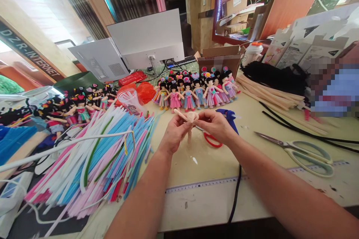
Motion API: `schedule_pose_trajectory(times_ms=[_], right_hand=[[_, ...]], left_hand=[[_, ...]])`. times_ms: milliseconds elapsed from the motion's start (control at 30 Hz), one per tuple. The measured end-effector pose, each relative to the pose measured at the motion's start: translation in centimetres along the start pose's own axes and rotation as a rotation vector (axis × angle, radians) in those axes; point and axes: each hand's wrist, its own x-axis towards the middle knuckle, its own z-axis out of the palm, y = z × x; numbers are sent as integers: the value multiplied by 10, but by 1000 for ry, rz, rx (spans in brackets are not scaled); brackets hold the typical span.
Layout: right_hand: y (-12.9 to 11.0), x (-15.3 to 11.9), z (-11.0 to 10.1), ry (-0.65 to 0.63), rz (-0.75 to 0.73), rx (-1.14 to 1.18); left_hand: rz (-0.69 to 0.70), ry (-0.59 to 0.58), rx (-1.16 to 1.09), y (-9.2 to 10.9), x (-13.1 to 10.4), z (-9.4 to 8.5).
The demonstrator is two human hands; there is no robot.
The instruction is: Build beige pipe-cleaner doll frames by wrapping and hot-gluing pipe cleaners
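My left hand [177,131] and my right hand [214,125] meet over the middle of the table. Between them is a beige pipe cleaner figure [192,117], bent into a rounded lump with one end sticking out to the upper left and another hanging down. Fingers of both hands pinch it. Just beyond stand several finished pipe cleaner dolls [193,93] with black hair and colourful dresses. A blue glue gun [228,117] lies behind my right hand, and red-handled scissors [211,140] rest below it, partly covered.
A big pile of coloured pipe cleaners [109,153] spreads at the left, by more dolls [81,106] and a plastic cup [130,101]. Large scissors [297,149], a ruler [207,183], and beige pipe cleaners [272,95] lie rightward. A monitor [148,37] stands behind.
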Motion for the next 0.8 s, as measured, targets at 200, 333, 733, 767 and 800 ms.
schedule_pose_trajectory(times_ms=[200,333,733,767,800], right_hand=[[3,-2,4,112,-59,-132],[-3,-5,6,168,-138,-191],[-9,-8,8,213,-155,-185],[-12,-9,8,217,-181,-210],[-14,-10,8,214,-208,-237]], left_hand=[[141,83,140,-3,-2,7],[191,138,172,-3,-3,12],[186,87,79,-4,-1,8],[179,78,60,-4,-1,7],[176,74,42,-4,0,6]])
